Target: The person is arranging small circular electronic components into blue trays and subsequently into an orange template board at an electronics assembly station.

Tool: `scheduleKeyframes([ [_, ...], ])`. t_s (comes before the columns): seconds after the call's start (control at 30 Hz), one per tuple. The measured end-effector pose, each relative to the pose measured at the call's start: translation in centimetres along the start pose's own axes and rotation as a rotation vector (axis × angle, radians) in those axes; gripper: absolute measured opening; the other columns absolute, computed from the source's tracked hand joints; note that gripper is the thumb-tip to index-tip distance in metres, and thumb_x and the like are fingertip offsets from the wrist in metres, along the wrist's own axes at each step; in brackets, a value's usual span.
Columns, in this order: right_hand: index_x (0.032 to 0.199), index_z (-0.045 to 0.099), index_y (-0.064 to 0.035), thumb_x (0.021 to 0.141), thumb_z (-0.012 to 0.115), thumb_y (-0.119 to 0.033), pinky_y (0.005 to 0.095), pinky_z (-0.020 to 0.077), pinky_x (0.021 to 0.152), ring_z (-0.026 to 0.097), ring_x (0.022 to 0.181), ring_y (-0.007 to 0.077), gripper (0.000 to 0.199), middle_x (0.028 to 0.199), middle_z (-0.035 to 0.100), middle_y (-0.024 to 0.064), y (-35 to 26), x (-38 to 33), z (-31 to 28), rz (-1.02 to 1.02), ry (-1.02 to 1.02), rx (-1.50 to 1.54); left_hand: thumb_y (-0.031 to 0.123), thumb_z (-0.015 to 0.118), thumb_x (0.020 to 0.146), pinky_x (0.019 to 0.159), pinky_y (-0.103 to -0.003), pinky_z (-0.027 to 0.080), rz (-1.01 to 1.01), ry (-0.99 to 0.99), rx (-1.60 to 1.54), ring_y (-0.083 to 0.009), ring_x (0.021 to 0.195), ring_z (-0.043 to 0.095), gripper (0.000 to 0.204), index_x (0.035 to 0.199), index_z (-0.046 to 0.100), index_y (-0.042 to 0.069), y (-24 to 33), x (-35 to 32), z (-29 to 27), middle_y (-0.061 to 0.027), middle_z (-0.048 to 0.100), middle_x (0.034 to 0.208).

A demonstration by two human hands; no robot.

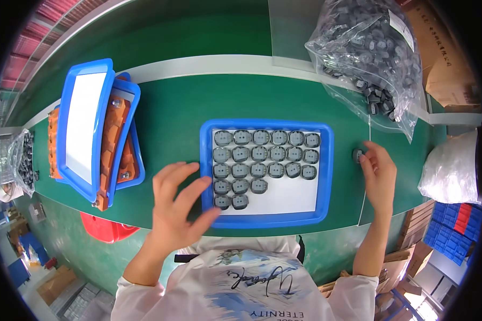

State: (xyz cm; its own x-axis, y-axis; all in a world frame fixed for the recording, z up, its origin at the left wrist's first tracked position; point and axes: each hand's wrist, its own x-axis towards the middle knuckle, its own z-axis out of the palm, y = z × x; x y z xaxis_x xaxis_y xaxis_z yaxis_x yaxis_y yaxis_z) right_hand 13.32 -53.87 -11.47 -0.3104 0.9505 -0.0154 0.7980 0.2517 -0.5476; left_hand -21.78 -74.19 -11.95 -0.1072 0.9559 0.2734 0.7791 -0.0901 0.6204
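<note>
A blue-rimmed tray (326,176) with a white floor lies on the green bench and holds several small grey round parts (258,153) in rows. My left hand (179,206) hovers at the tray's left rim, fingers spread, holding nothing. My right hand (379,174) is to the right of the tray, its fingertips closed on one small grey part (357,155) above the bench.
A clear plastic bag (372,48) full of the same grey parts sits at the back right. Stacked blue trays (88,125) with orange fixtures lean at the left. A smaller bag of parts (24,160) is far left. A white bag (452,168) and cardboard box are far right.
</note>
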Motion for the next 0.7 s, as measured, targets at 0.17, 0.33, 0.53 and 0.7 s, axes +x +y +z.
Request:
scheduleKeyframes([
  [0.17,0.104,0.067,0.0007,0.087,0.073,-0.001,0.0293,0.0502,0.070,0.061,0.078,0.0183,0.018,0.097,0.065,0.0091,0.2,-1.7,1.7,-0.126,0.154,-0.041,0.025,0.090,0.067,0.106,-0.060,0.035,0.014,-0.197,0.041,-0.0478,0.139,0.035,0.075,0.135,0.062,0.012,1.6,1.2,1.4,-0.0208,0.039,0.155],
  [0.33,0.101,0.067,0.0001,0.083,0.075,0.002,0.0317,0.0521,0.071,0.064,0.081,0.0205,0.020,0.099,0.065,0.0104,0.3,-1.9,1.7,-0.255,0.267,-0.050,0.024,0.092,0.064,0.113,-0.057,0.031,0.067,-0.243,0.099,-0.0482,0.143,0.032,0.078,0.134,0.062,0.012,1.1,2.0,1.9,-0.0209,0.037,0.159],
  [0.53,0.090,0.067,-0.0046,0.074,0.080,-0.002,0.0353,0.0532,0.069,0.064,0.081,0.0268,0.021,0.102,0.065,0.0106,-6.7,-3.2,1.9,-0.764,-0.080,0.047,0.023,0.089,0.067,0.109,-0.060,0.033,0.129,-0.271,0.103,-0.0481,0.142,0.032,0.059,0.123,0.071,0.018,1.0,2.2,1.6,-0.0186,0.037,0.159],
  [0.7,0.089,0.067,-0.0048,0.072,0.077,-0.005,0.0389,0.0525,0.070,0.062,0.081,0.0283,0.020,0.098,0.062,0.0098,-8.3,-3.6,5.7,-0.825,-0.269,0.031,0.024,0.087,0.071,0.105,-0.061,0.034,0.200,-0.306,0.141,-0.0470,0.141,0.032,0.042,0.112,0.077,0.021,0.8,2.7,1.3,-0.0159,0.037,0.159],
])
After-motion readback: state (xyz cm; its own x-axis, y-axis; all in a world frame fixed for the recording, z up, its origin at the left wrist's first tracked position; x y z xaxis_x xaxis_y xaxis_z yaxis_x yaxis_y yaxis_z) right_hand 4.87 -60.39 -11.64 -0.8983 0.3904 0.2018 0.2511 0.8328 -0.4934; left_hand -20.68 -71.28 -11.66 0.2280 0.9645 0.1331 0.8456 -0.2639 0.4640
